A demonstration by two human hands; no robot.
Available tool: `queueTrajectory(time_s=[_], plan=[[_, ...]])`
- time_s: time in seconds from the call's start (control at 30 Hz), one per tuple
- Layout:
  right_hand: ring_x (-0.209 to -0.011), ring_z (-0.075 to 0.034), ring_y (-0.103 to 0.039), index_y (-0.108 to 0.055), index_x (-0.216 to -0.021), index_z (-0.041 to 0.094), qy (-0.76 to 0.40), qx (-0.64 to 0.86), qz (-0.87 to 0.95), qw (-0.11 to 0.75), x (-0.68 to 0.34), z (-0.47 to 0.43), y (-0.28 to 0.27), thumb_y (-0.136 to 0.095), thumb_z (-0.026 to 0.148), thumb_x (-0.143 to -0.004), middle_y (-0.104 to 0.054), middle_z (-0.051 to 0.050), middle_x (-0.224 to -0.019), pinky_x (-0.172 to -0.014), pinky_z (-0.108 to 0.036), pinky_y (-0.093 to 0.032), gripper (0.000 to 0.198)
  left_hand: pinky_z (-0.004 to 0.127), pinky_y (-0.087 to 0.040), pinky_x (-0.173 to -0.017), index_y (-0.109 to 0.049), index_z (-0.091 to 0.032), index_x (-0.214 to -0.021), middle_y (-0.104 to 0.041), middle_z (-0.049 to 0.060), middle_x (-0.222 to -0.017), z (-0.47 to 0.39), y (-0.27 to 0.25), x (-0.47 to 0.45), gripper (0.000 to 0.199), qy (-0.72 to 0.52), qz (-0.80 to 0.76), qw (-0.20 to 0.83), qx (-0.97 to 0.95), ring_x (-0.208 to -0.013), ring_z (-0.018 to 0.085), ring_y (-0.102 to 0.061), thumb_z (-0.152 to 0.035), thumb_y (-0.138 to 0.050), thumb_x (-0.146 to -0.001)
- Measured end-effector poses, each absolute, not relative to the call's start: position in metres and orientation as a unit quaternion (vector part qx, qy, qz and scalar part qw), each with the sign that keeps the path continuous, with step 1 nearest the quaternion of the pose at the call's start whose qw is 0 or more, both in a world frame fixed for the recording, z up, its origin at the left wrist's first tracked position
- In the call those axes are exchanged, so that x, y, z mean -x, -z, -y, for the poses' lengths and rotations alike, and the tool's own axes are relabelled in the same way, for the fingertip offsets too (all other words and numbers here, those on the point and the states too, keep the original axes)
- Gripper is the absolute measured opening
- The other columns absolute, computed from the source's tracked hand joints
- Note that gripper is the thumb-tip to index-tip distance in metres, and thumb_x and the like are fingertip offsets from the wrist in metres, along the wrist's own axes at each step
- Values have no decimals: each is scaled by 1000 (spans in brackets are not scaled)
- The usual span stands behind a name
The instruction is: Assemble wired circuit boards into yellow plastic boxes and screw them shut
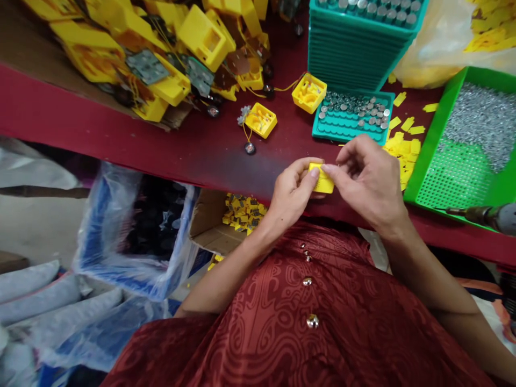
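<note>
My left hand (293,185) grips a small yellow plastic case (323,183) between thumb and fingers, just over the table's front edge. The right thumb rests against the upper edge of the same case, while the other fingers of my right hand (373,180) curl in behind it. Whether something small sits in those curled fingers is hidden. Beyond my hands lies a teal tray (342,129) holding loose button cells. Two open yellow cases, one (261,120) with a wired black round part (250,148) and another (309,93) against the tray, lie farther off.
A stack of teal trays (346,59) stands at the back. Yellow tabs (403,153) lie beside a green basket (415,185) of small screws, with a screwdriver tip (459,212) over its front. Wired yellow cases (205,37) heap up at left. Below are a cardboard box (209,228) and a blue crate (121,282).
</note>
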State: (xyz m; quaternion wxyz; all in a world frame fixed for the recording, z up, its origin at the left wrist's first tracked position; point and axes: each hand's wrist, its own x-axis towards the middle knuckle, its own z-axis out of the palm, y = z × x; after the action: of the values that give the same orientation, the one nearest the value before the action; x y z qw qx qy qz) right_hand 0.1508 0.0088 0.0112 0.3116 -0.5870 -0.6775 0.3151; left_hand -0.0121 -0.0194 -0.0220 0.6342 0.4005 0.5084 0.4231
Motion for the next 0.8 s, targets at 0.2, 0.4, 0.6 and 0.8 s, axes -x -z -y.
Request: queueTrajectory(time_s=[0.2,0.4,0.6,0.8], plan=[[-83,-16,-70,-81,-108,17,-430,572,644,270,-161,-8,-4,-76,39,-88,-80,-7,-100,-71,-28,-54,29,30,-66,-85,-67,-19,-120,-78,10,-123,21,22,17,41,-425,-486,630,-431,-99,19,-76,-50,-76,-95],[-75,-13,-65,-81,-102,17,-459,568,629,265,-164,3,-4,-76,35,-86,-78,-5,-91,-67,-24,-51,25,29,-61,-88,-66,-22,-126,-79,9,-121,29,29,13,44,-400,-519,586,-476,-106,20,-74,-36,-83,-87],[-66,-10,-57,-78,-94,17,-421,576,641,284,-161,7,-2,-77,34,-85,-73,-2,-81,-62,-22,-48,20,29,-62,-87,-66,-23,-126,-80,9,-125,33,24,7,43,-388,-516,599,-473,-109,22,-75,-35,-83,-88],[-97,-21,-74,-67,-129,22,-386,616,605,326,-198,59,-24,-87,53,-83,-76,-9,-118,-86,-37,-65,59,30,-65,-91,-63,-22,-132,-79,10,-131,23,15,8,50,-393,-479,653,-437,-113,21,-79,-34,-83,-87]])
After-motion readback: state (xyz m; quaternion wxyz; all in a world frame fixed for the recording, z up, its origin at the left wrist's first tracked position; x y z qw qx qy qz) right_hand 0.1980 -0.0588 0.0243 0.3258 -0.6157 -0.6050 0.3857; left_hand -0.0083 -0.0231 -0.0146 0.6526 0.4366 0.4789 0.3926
